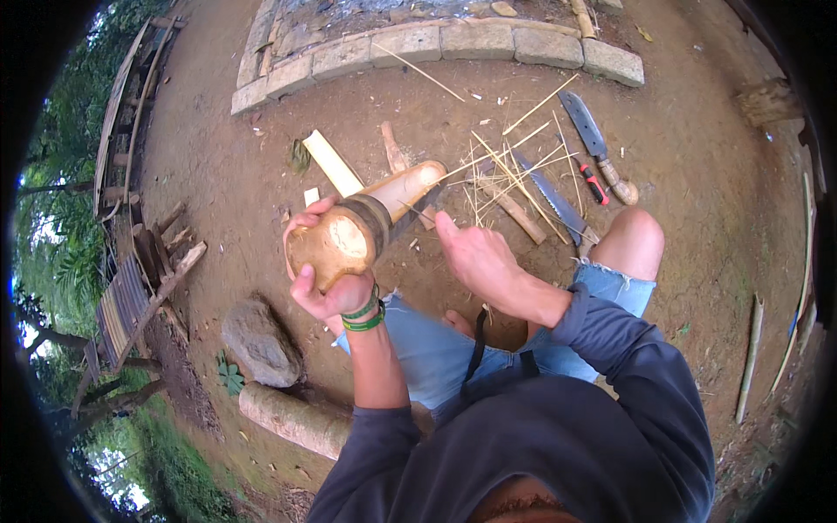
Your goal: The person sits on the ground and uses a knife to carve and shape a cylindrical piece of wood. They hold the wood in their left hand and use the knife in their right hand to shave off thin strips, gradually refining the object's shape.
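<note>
My left hand [324,292] is wrapped around the wide, pale brown end of a bamboo piece [373,223]. Its narrower part, cut open along its length, points away to the upper right. Close beside that cut part is my right hand [481,258], its fingers closed. A thin, dark, pointed strip [420,212] sticks out from the right hand toward the bamboo; its kind and grip are hidden by the fingers.
Beyond the hands lie thin bamboo splints [514,179], a saw [558,202], a broad-bladed machete [593,139] and a red-black handled tool [593,183]. A split bamboo length [331,163], a rock [261,340] and a log [292,418] lie leftward. Stone blocks [475,42] edge the far side.
</note>
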Demonstrator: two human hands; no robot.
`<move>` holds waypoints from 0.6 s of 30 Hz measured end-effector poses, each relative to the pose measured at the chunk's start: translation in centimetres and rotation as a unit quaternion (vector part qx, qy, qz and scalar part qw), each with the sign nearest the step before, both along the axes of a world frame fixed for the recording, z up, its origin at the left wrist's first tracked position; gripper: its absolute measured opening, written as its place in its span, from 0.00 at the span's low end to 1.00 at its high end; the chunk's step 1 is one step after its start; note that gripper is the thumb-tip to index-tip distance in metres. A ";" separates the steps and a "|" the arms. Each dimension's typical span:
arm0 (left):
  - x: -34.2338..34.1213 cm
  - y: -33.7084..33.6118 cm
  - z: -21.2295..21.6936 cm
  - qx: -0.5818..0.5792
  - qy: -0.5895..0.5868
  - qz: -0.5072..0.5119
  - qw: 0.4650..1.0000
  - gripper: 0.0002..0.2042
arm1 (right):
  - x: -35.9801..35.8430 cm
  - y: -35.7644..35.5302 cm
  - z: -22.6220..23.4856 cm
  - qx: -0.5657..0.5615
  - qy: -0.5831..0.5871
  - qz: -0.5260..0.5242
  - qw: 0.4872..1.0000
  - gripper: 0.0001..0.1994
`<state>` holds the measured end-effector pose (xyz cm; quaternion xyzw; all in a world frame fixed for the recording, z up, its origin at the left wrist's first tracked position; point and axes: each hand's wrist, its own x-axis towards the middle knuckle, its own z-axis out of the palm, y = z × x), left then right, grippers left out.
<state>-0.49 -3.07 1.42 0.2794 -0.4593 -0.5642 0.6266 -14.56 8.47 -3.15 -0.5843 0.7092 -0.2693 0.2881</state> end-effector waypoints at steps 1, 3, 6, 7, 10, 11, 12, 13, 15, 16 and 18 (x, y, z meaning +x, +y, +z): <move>0.3 -0.3 -0.3 0.001 0.000 0.005 1.000 0.27 | 0.3 -0.3 0.5 0.007 0.004 -0.001 1.000 0.09; 0.3 -1.3 -0.5 -0.021 0.016 0.006 1.000 0.28 | 0.4 -1.1 -0.3 0.018 0.031 -0.014 0.999 0.09; -1.0 1.1 -0.3 -0.064 -0.067 -0.079 0.993 0.30 | -2.0 -2.8 -4.0 0.076 0.102 -0.004 0.992 0.07; -1.9 2.4 0.3 -0.076 -0.097 -0.063 0.990 0.31 | -3.2 -3.6 -5.6 0.073 0.101 -0.007 0.992 0.07; -2.8 2.0 0.9 -0.034 -0.049 0.013 0.998 0.31 | -3.3 -1.4 -12.3 0.109 0.066 -0.006 0.992 0.07; -2.2 1.8 0.8 -0.036 -0.050 -0.015 0.998 0.31 | -3.6 -1.3 -12.3 0.120 0.050 -0.008 0.991 0.07; -2.3 1.2 0.5 -0.034 -0.047 -0.020 0.998 0.31 | -3.7 -1.1 -12.4 0.095 0.040 -0.026 0.994 0.06; -2.4 0.7 0.4 -0.031 -0.044 -0.024 0.998 0.31 | -3.8 -0.7 -12.3 0.069 0.031 -0.044 0.996 0.06; -1.6 0.0 0.2 -0.022 -0.055 -0.029 0.998 0.30 | -2.4 -0.6 -7.3 0.085 -0.018 -0.055 0.995 0.07; -1.6 0.0 0.2 -0.022 -0.041 -0.026 0.999 0.31 | -1.8 -0.2 -4.1 0.070 -0.037 -0.043 0.996 0.07; -1.7 0.3 0.0 -0.021 -0.011 -0.026 0.999 0.31 | -0.8 0.7 -0.2 0.040 -0.074 -0.022 0.996 0.07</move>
